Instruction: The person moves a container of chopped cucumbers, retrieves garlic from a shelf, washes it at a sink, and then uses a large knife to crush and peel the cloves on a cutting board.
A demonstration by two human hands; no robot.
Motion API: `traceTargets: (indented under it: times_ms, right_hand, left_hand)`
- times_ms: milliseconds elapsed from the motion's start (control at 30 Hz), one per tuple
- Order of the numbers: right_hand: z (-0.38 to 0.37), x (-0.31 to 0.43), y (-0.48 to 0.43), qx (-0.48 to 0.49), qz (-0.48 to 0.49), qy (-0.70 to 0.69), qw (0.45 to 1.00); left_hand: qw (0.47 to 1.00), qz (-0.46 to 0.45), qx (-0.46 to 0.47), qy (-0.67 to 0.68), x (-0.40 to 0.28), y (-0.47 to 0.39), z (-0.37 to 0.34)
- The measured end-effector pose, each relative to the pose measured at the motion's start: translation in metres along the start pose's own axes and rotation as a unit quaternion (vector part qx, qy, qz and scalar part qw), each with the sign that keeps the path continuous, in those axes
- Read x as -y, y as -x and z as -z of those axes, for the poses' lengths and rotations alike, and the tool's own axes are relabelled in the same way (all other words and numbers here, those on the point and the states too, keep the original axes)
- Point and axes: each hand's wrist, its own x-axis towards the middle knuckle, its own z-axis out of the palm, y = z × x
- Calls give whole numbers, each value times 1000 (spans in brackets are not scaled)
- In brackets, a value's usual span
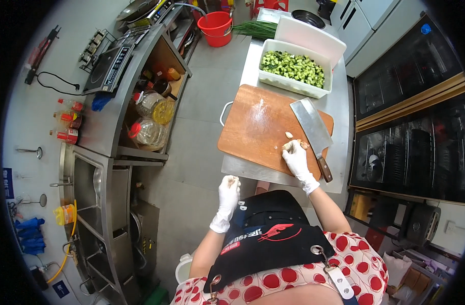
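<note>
My right hand, in a white glove, is bent over the wooden cutting board with its fingertips pinched at the garlic pieces. A pale garlic clove lies by itself just beyond the fingers. Right of that hand, a cleaver rests flat and slanting across the board, its wooden handle toward me. My left hand, also gloved, is held curled off the table's near edge. A small brownish bit shows at its fingertips, too small to name surely.
A white plastic tub of diced cucumber stands behind the board, with its lid leaning there. Green stalks lie beyond on the steel table. A red bucket is on the floor. To the left are a steel sink and counter.
</note>
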Motion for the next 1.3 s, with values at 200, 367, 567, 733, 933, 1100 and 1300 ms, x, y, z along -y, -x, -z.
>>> traceTargets:
  times_ms: [200,367,567,733,933,1100,1300]
  right_hand:
    - [-10,7,-2,-39,176,224,958]
    - [-25,14,4,-28,115,326,938]
    - [-51,10,2,-118,181,441,871]
    - [-81,1,-19,-162,159,425,876]
    - [-161,45,-1,80,-65,-103,989]
    - [-326,138,101,393,-131,30,910]
    - [-482,202,198,635,-51,111,763]
  left_hand:
    - [998,-8,-43,49,12,24,62]
    - [991,-4,-107,86,50,49,146]
    - [979,-12,-168,111,74,81,221]
    - [967,-37,-217,127,80,103,276]
    - [925,-38,-308,218,98,129,327]
    - [850,-44,-429,302,151,166,366]
    - [726,-52,-534,431,172,191,408]
